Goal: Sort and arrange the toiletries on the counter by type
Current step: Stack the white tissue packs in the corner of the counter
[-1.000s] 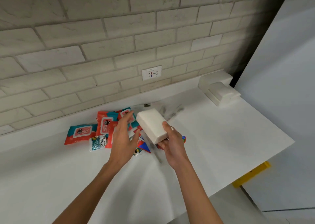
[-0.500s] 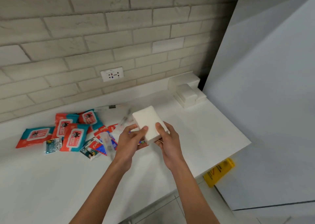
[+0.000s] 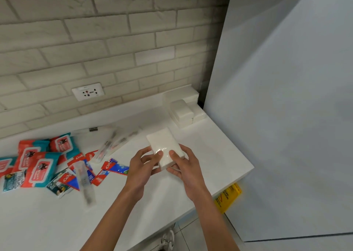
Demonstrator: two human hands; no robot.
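Evidently light and soft, the white tissue pack (image 3: 165, 149) sat gripped by both the left hand (image 3: 142, 163) and right hand (image 3: 184, 164); its slick wrap favoured holding the sides.

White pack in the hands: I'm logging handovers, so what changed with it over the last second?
The left hand came off the pile and took hold of the white pack, which the right hand alone held before; both now hold it. The pack moved right, away from the pile, over the counter. The corner stack of white packs, the wipes packs and the toothpaste sachets stayed put.
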